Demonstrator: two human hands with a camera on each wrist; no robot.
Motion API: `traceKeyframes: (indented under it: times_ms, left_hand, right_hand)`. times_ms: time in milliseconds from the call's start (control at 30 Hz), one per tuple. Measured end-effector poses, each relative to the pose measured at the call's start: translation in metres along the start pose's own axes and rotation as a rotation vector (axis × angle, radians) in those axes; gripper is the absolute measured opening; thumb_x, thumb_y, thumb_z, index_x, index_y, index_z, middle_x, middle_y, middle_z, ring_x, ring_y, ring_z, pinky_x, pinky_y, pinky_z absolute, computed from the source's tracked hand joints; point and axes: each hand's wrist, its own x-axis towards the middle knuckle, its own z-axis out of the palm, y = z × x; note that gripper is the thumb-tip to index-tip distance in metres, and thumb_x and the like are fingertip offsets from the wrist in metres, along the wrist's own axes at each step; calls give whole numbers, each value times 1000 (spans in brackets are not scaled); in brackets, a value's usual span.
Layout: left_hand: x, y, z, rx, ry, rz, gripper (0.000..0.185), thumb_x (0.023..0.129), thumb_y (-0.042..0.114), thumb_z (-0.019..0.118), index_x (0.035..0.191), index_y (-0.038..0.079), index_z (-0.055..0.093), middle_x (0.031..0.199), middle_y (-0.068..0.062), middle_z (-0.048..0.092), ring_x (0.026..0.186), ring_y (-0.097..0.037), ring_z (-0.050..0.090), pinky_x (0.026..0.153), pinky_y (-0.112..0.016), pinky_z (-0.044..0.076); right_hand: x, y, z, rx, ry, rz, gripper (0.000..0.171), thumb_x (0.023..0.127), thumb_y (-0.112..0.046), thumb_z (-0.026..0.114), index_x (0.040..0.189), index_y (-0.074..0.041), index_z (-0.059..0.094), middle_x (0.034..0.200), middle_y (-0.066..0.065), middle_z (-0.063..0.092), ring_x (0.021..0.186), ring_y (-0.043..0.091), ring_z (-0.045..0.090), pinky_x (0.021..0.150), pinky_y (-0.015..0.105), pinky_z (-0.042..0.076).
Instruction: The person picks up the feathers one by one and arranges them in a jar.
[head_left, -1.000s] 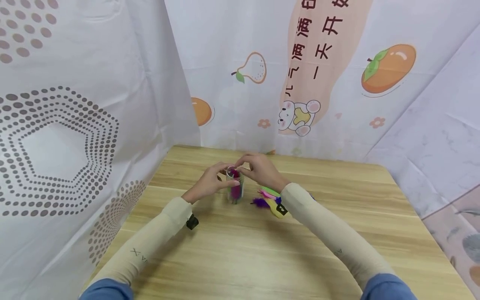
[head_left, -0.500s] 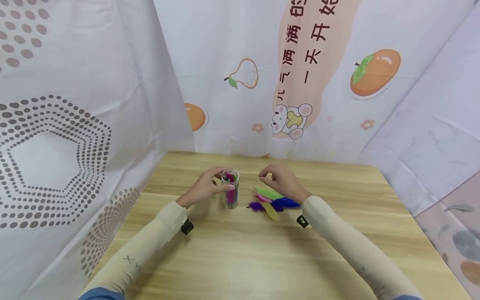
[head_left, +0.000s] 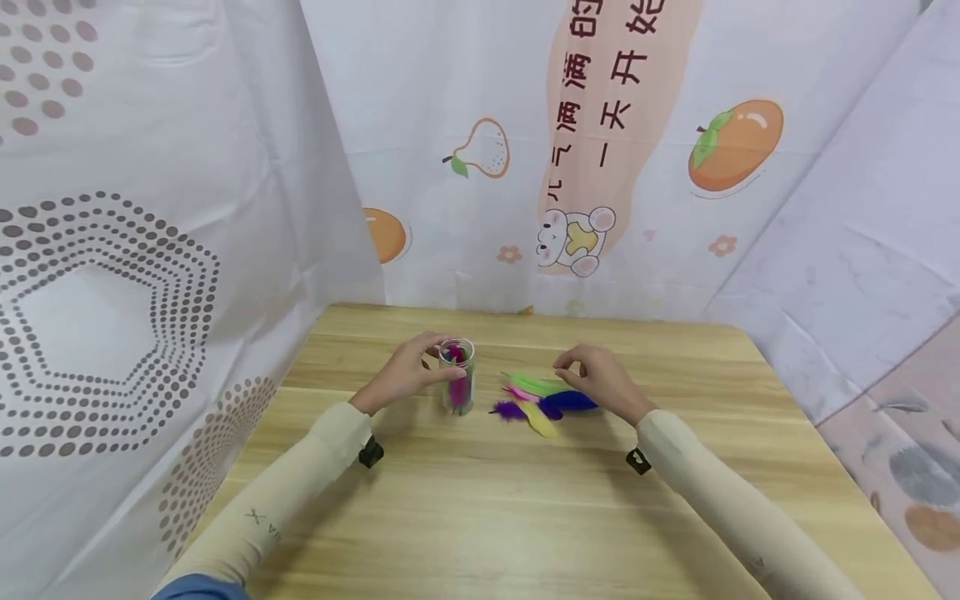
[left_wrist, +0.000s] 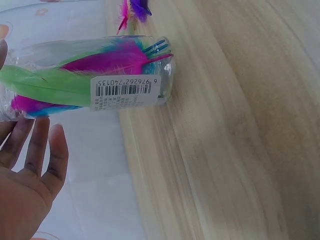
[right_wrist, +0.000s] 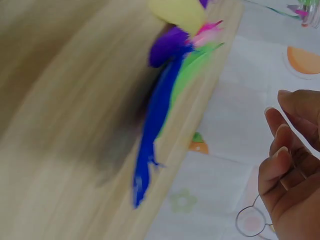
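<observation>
A clear jar (head_left: 467, 393) stands upright on the table, with magenta, green and blue feathers inside it. My left hand (head_left: 405, 368) grips the jar near its rim, thumb in front and fingers behind. In the left wrist view, the jar carries a white barcode label (left_wrist: 124, 92). To the right of it lies a loose pile with a blue feather (head_left: 568, 402), a yellow feather (head_left: 537, 419), a green feather (head_left: 534, 385), a pink feather (head_left: 522, 394) and purple ones. Above the pile's right end hovers my right hand (head_left: 603, 382), fingers loosely bent, nothing visible in them.
The wooden table (head_left: 480, 517) reaches back to a white printed curtain (head_left: 420, 283). Another patterned curtain (head_left: 255, 208) hangs along the left side. A small black device (head_left: 371, 452) sits at my left wrist, and a similar device (head_left: 638, 461) at my right wrist.
My right hand has moved away from the jar's mouth, rightward to above the feather pile. My left hand keeps its hold on the jar. The head view has shifted slightly.
</observation>
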Motion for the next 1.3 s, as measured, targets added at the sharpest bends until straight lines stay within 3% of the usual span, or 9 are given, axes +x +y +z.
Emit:
traceKeyframes:
  times_ms: [367, 600, 733, 933, 1300]
  left_hand:
    - [-2, 1, 1, -24, 6, -31, 66, 84, 58, 80, 141, 30, 61, 114, 7, 67, 104, -21, 60, 75, -41, 56]
    - [0, -2, 1, -23, 15, -23, 73, 85, 58, 79, 149, 35, 53, 125, 7, 64, 109, -21, 59, 76, -39, 56]
    - [-1, -3, 2, -16, 1, -15, 69, 86, 56, 79, 147, 33, 56, 128, 8, 64, 107, -22, 59, 73, -38, 56]
    - [1, -5, 3, -35, 14, -9, 70, 83, 56, 82, 144, 27, 61, 120, 8, 67, 105, -22, 60, 71, -39, 56]
    - [2, -8, 2, -43, 12, -32, 66, 79, 57, 84, 138, 33, 63, 112, 9, 68, 103, -20, 59, 77, -41, 55]
  right_hand:
    - [-20, 24, 0, -5, 4, 58, 9, 94, -12, 77, 101, -8, 79, 93, -1, 74, 61, 7, 51, 58, 28, 45]
    - [-29, 37, 0, -1, -33, 134, 11, 95, -13, 75, 104, -9, 79, 98, 1, 74, 70, 12, 55, 65, 33, 48]
    - [-37, 43, 4, 2, -50, 149, 12, 95, -14, 75, 105, -9, 79, 102, 2, 73, 76, 11, 57, 69, 33, 50]
    - [-43, 50, 9, 25, 11, 153, 9, 95, -12, 76, 103, -8, 79, 104, 3, 74, 74, 11, 57, 66, 31, 50]
    - [-49, 59, 13, 11, 12, 159, 11, 91, -9, 79, 102, -8, 78, 98, 2, 73, 78, 12, 62, 70, 34, 54]
